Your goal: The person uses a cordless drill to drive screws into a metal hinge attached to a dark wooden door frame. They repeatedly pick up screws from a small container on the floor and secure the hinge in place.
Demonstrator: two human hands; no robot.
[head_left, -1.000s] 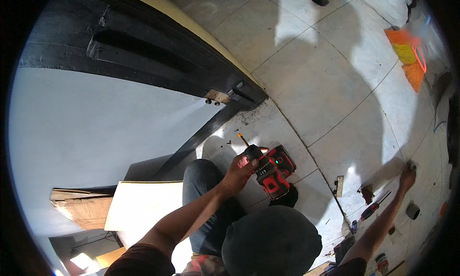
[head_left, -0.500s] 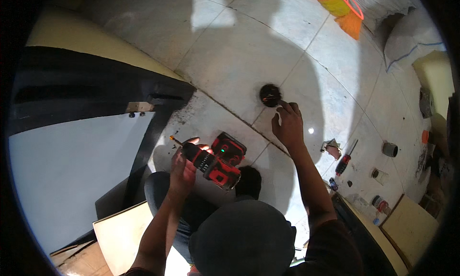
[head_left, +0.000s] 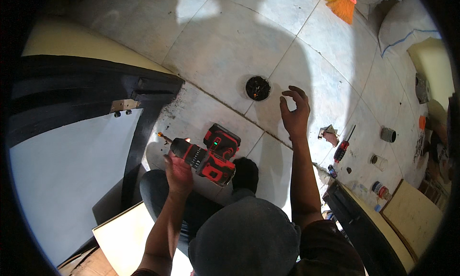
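My left hand (head_left: 178,176) is closed around the front of a red and black cordless drill (head_left: 215,168). A bit with an orange tip (head_left: 162,134) points to the upper left from its chuck, and a green light glows near the battery. My right hand (head_left: 296,114) hovers over the floor with thumb and fingers curved and apart; nothing shows between them. Just left of it stands a small round clear tub (head_left: 270,90) with dark small pieces inside, too small to tell apart.
A black-framed door (head_left: 72,79) with a metal hinge (head_left: 125,105) lies left. To the right are a metal bracket (head_left: 328,134), a screwdriver (head_left: 341,151), a grey cylinder (head_left: 388,134), a jar (head_left: 378,162) and a bottle (head_left: 382,189). An orange broom (head_left: 341,10) rests at the top.
My right hand has drawn away from the tub, its fingers spreading apart. The drill stays in my left hand at nearly the same tilt. The whole view has shifted slightly.
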